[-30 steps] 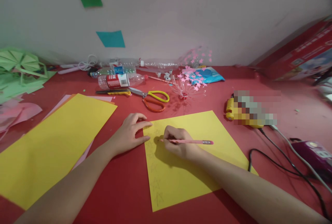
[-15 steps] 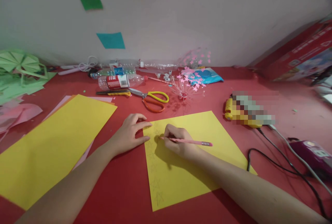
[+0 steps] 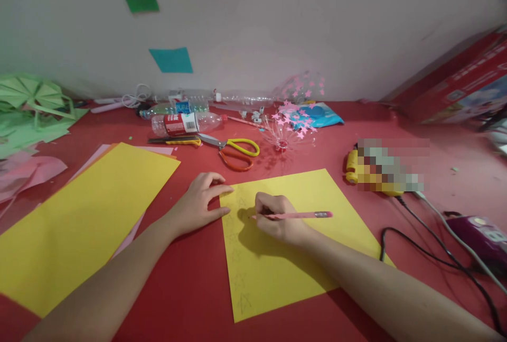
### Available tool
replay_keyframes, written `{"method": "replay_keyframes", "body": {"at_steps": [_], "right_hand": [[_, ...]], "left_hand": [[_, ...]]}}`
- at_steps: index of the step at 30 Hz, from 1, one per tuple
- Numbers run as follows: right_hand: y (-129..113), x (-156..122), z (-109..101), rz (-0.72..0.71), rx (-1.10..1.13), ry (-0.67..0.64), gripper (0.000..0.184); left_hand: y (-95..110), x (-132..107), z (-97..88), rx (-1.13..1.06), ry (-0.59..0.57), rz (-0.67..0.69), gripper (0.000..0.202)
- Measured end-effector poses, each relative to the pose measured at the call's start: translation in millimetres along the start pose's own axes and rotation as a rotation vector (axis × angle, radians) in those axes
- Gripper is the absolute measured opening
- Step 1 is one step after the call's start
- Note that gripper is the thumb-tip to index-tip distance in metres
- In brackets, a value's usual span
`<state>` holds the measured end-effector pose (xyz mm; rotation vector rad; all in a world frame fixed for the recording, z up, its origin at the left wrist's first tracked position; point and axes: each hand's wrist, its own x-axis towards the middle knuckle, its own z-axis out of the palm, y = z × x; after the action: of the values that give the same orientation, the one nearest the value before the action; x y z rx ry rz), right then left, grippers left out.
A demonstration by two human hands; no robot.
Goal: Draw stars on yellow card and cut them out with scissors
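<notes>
Pink pencil [image 3: 307, 215] (pointed leftward) in right hand [image 3: 283, 229]

A red tabletop [image 3: 186, 284] stands against a greyish wall [image 3: 285, 19].

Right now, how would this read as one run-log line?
right hand: holds pink pencil over yellow paper | left hand: at paper's left edge | drawn stars: along that edge

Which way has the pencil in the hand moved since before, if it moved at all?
Yes, a little to the right: the tip of the pink pencil is now farther from the left edge of the yellow sheet beneath it.
</notes>
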<state>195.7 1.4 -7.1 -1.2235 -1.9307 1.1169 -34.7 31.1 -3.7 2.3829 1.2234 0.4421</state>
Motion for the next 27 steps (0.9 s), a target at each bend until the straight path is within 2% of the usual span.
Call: {"method": "replay_keyframes", "body": {"at_steps": [7,12,16,22,27], "right_hand": [[-0.6,1.4,0.1,0.024,-0.006,-0.005,0.013],[-2.8,2.0,4.4,0.106,-0.063,0.017,0.015],[-3.2,1.2,5.9,0.061,-0.024,-0.006,0.013],[-11.6,0.3,4.1,0.023,-0.110,-0.024,0.013],[-14.3,-1.5,5.4,0.029,-0.101,-0.018,0.014]], "left_hand": [[1.6,0.1,-0.7,0.008,-0.016,-0.014,0.039],[2.5,0.9,-0.9,0.007,-0.014,-0.016,0.038],[1.9,0.3,-0.6,0.009,-0.003,-0.009,0.037],[0.2,0.5,0.2,0.009,-0.001,-0.003,0.038],[-0.2,0.9,0.2,0.008,-0.003,-0.002,0.038]]}}
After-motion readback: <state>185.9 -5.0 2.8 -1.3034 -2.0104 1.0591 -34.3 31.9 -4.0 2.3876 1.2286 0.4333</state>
